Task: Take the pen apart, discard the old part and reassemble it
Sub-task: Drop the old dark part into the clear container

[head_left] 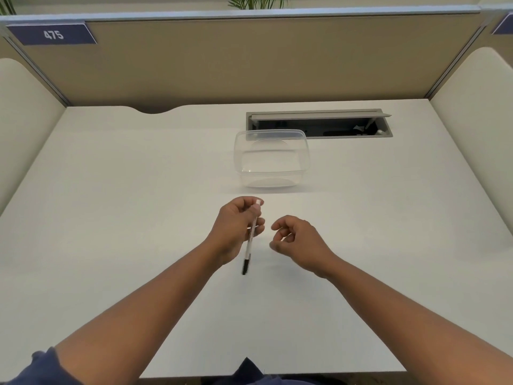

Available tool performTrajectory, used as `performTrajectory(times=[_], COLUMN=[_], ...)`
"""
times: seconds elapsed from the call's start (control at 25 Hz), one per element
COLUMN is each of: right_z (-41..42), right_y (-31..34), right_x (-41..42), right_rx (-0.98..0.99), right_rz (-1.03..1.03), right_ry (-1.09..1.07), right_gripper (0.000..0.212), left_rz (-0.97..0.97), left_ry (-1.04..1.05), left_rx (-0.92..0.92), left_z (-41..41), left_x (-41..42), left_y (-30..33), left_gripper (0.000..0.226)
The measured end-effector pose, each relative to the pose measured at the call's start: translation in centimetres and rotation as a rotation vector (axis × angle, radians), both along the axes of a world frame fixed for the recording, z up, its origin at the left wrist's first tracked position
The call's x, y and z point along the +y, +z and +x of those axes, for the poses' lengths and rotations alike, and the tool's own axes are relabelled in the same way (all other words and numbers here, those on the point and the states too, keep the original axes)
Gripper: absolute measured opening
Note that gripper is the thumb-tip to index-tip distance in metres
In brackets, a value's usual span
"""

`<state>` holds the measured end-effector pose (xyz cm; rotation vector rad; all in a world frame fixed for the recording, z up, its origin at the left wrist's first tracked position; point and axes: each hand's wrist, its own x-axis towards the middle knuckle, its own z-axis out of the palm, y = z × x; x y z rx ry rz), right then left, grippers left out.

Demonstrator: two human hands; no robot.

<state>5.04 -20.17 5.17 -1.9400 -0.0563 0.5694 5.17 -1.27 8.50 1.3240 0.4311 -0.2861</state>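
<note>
Wide white surface (111,218), clear tub (272,159) waiting empty at twelve o'clock. Left hand (236,232) is closed around the pen (251,237), cap end pointing to six. Right hand (297,240) hovers at three o'clock, half curled, holding nothing. Looks like disassembly hasn't begun: next, pinch that cap and pull.

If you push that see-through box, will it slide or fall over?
The clear plastic box looks thin-walled and empty, so it is probably light. It sits low and wide on the smooth white desk, so a push would likely slide it rather than tip it.
</note>
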Motion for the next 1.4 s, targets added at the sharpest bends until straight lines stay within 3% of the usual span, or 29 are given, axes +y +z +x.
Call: performTrajectory(times=[0.08, 0.16, 0.32, 0.48, 0.68, 0.8, 0.88, 1.0, 1.08, 1.2, 1.4], right_z=[-0.6, -1.3, -2.4, -2.0, -0.8, -0.5, -0.2, 0.6, 1.2, 1.6, 1.9], right_y=[0.0, -0.2, -0.6, -0.2, 0.7, 0.8, 0.8, 0.7, 0.4, -0.3, -1.6], right_x=[0.2, 0.3, 0.2, -0.4, -0.8, -0.6, -0.5, -0.4, -0.4, -0.1, 0.0], right_rx=[-0.001, -0.03, -0.036, 0.022, 0.117, 0.107, 0.058, -0.074, -0.169, -0.282, -0.368], right_rz=[0.014, 0.039, 0.251, 0.406, 0.472, 0.417, 0.377, 0.248, 0.136, 0.024, -0.083], right_ry=[0.063, 0.082, 0.003, -0.208, -0.38, -0.341, -0.296, -0.281, -0.267, -0.2, -0.06], right_gripper=[0.032, 0.041, 0.05, 0.031, 0.017, 0.013, 0.006, 0.005, 0.007, 0.007, 0.004], left_rz=[-0.227, -0.306, -0.362, -0.286, 0.011, 0.219, 0.464, 1.038, 1.247, 1.342, 1.35], left_ry=[0.116, 0.174, 0.285, 0.211, -0.12, -0.338, -0.467, -0.745, -0.904, -1.026, -1.063], left_rx=[0.124, 0.196, 0.298, 0.326, 0.264, 0.115, 0.012, -0.076, -0.012, 0.104, 0.164], left_z=[0.5, 0.7, 0.0, -1.0, -1.8, -1.9, -1.6, -0.4, 0.4, 1.4, 2.3], left_x=[-0.2, -0.4, -1.2, -1.0, 0.4, 1.3, 2.1, 3.6, 4.2, 4.4, 4.0], left_y=[0.3, 0.2, -0.5, -1.7, -3.0, -3.5, -3.8, -4.5, -4.6, -4.8, -5.1], left_gripper=[0.009, 0.005, 0.008, 0.008, 0.004, 0.006, 0.011, 0.061, 0.097, 0.122, 0.129])
